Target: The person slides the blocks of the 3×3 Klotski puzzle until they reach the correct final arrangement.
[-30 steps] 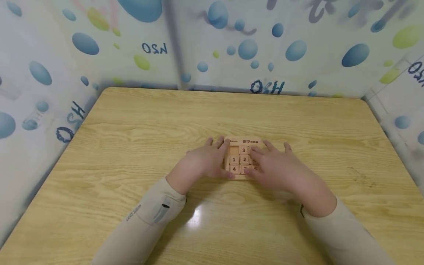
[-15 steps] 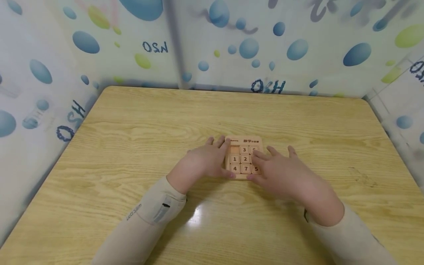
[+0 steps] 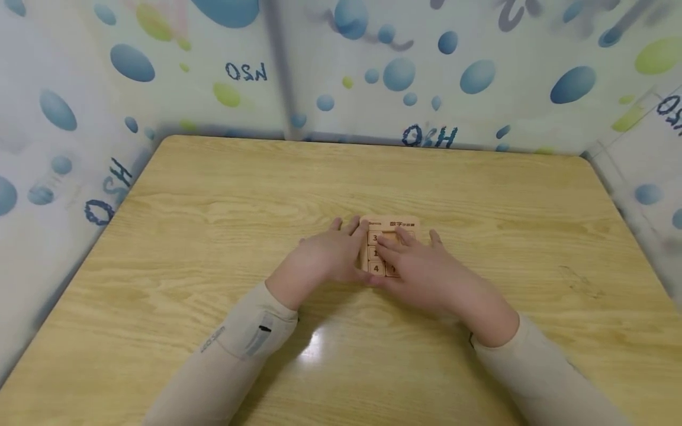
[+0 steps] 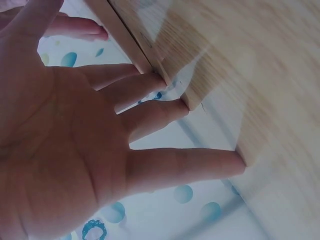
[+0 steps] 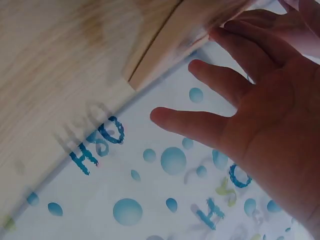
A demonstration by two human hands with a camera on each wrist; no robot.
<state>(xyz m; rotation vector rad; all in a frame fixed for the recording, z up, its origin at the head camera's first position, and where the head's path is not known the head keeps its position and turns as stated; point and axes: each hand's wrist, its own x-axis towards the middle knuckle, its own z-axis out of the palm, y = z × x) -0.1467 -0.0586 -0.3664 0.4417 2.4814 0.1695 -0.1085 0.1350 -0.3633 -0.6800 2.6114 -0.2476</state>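
Observation:
A wooden number sliding puzzle (image 3: pixel 403 224) lies flat on the table. My left hand (image 3: pixel 331 254) rests along its left side, index finger near the top-left corner and thumb at the bottom edge. Straight, spread fingers (image 4: pixel 175 162) show in the left wrist view, some touching the tabletop. Over the tiles reaches my right hand (image 3: pixel 426 269), its index fingertip on or beside the 3 tile (image 3: pixel 373 238) at top left. An uncovered slot shows at top middle. The 4 tile (image 3: pixel 376 268) sits at bottom left; the right hand hides most right-side tiles. Its fingers (image 5: pixel 195 122) are extended.
The wood-grain table (image 3: pixel 240 195) extends around the puzzle on all sides. A wall (image 3: pixel 351 89) with blue and green bubble prints stands behind it, with more wall at left and right.
My right hand has moved left across the puzzle. The 3 tile has slid from top middle into the top-left slot, so the gap is now top middle. The left hand stays in place.

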